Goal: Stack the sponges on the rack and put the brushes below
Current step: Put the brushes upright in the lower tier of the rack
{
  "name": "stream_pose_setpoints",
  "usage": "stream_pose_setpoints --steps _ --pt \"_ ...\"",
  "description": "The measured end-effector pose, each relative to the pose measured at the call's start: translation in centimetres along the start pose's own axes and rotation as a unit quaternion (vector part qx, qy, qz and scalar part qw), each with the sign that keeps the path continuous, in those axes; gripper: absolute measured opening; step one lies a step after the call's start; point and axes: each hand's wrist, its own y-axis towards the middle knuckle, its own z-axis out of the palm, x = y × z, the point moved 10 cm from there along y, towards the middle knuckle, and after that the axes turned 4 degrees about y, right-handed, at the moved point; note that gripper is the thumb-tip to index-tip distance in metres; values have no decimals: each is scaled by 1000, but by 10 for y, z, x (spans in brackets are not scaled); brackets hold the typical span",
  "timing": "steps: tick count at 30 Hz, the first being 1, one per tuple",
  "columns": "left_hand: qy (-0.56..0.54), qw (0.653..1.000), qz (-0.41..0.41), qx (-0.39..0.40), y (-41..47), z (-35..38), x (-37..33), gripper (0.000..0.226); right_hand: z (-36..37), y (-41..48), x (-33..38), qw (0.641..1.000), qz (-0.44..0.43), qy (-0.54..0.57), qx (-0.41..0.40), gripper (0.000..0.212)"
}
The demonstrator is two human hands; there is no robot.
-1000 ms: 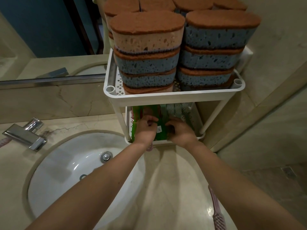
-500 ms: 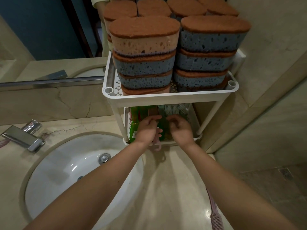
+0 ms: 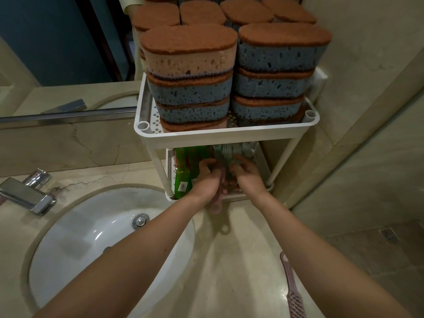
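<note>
Two hands at the lower shelf (image 3: 263, 157) of the white rack (image 3: 227, 134), close together, both palm-down.

Left hand (image 3: 205, 180): fingers curled round a pink brush (image 3: 216, 203), gripping its handle near the shelf front. The loop end of the handle hangs over the front rim, above the counter (image 3: 229, 260).

Right hand (image 3: 249, 177): fingers curled down into the shelf just beside the same brush. Whether it has hold of anything: cannot tell, fingertips hidden.

Lower shelf contents, counted where visible:
- 1 pink brush (above), lying front to back near the middle.
- 1 pale bristle brush (image 3: 231, 151) behind the hands.
- Green packets (image 3: 182, 177) at the left side; at least 2, exact count unclear.

Top shelf: 2 front stacks of sponges (image 3: 275, 58), side by side and touching. Left stack: 4 layers, a peach sponge (image 3: 190, 63) uppermost, 2 blue below, an orange-edged one at the bottom. Right stack: 3 blue layers clear, a fourth mostly hidden by the rim. All have brown scouring tops. More brown tops behind; real or reflected in the mirror (image 3: 57, 42), cannot tell.

Counter: 1 second pink brush (image 3: 292, 292), lower right, well apart from the rack. 1 sink (image 3: 91, 260) to the left, 1 chrome faucet (image 3: 25, 195).
</note>
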Motion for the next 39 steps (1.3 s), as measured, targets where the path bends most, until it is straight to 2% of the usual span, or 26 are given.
stream_pose_setpoints --steps 2,4,7,11,13,17,19,21,24,25,27,29,30,33,35,37,39 --pt "-2 999 -8 36 -4 7 1 26 5 -1 3 999 -12 -40 20 46" --pt "53 997 -8 54 -7 9 1 23 11 -6 11 991 -51 -109 57 52" --pt "128 991 12 47 -6 5 -1 14 14 -18 21 956 -136 -248 82 58" --pt "197 980 32 22 -2 -1 -6 12 14 -30 35 899 -209 -380 68 42" --pt "217 975 42 17 -1 -2 -9 15 14 -34 38 881 -219 -413 73 37" --pt "230 971 62 1 -5 -3 -16 33 20 -38 44 852 -248 -453 84 45" --pt "242 968 73 -8 -6 -6 -21 42 26 -44 52 827 -291 -474 79 45" --pt "242 967 76 -10 -7 -9 -22 41 29 -50 60 802 -334 -491 68 44" --pt "261 961 89 -21 -10 -12 -23 34 29 -50 62 777 -343 -525 55 39" --pt "292 950 104 -41 -12 -15 -27 36 26 -49 61 778 -333 -531 49 35" --pt "380 905 156 -107 -16 -21 -41 41 15 -42 58 795 -298 -528 25 29" --pt "432 867 198 -150 -21 -23 -52 51 -4 -34 52 836 -244 -492 -12 29" --pt "441 861 203 -153 -22 -22 -53 59 -14 -31 48 855 -216 -471 -29 32" --pt "419 878 187 -137 -20 -21 -47 77 -28 -25 34 889 -161 -425 -45 38" --pt "386 898 171 -120 -17 -19 -41 84 -30 -22 25 917 -130 -374 -45 29" --pt "350 917 164 -97 -14 -13 -37 86 -29 -20 21 936 -108 -329 -54 19" --pt "329 925 173 -79 -12 -9 -39 77 -25 -16 20 946 -91 -306 -60 24"
